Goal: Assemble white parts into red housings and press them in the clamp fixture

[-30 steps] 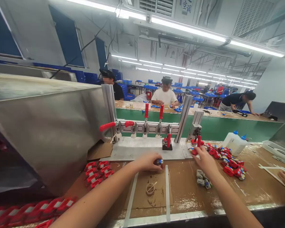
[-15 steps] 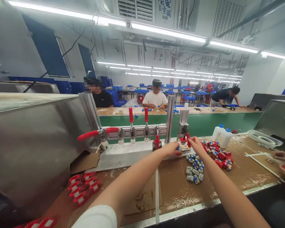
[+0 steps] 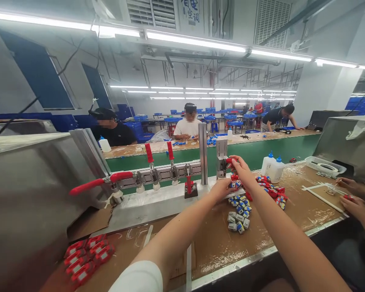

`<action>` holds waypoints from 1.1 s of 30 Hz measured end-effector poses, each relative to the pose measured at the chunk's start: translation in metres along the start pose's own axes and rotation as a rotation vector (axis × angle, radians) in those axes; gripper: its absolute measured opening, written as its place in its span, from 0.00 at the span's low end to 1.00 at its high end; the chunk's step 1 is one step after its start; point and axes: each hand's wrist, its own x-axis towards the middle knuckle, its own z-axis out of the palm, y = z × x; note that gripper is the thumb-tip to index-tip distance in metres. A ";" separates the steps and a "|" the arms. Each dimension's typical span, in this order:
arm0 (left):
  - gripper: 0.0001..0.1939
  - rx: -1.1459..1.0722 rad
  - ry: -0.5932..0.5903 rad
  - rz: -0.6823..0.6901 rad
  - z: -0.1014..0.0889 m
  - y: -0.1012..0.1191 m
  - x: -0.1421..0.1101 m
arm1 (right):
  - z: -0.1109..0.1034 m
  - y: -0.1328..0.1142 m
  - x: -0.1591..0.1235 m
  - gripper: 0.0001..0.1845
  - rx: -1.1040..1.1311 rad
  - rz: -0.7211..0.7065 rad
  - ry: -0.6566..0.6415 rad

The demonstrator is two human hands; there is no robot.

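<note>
Now my right hand (image 3: 241, 169) grips one red handle (image 3: 230, 161); my left hand (image 3: 221, 190) touches one red-blue part (image 3: 237, 185), hold unclear; two bottles (image 3: 275, 171) stand rightward.

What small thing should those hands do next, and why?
Perhaps the right hand should hold the red handle steady: the left hand is at a red-and-blue part just below the clamp, and letting that handle swing might pinch the fingertips there.

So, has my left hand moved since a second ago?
Yes, to the right: your left hand was left of the tall right-hand metal post, and now it is right of it, near the small clamp stand.
</note>
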 end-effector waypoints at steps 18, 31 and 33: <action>0.11 0.466 -0.190 -0.142 -0.043 -0.027 -0.066 | 0.003 0.012 -0.011 0.27 0.106 0.054 0.034; 0.25 0.420 -0.296 -0.200 -0.042 -0.047 -0.044 | 0.000 0.023 -0.012 0.28 0.108 0.047 -0.009; 0.24 0.371 -0.299 -0.210 -0.044 -0.049 -0.036 | 0.001 0.024 -0.012 0.29 0.109 0.047 -0.001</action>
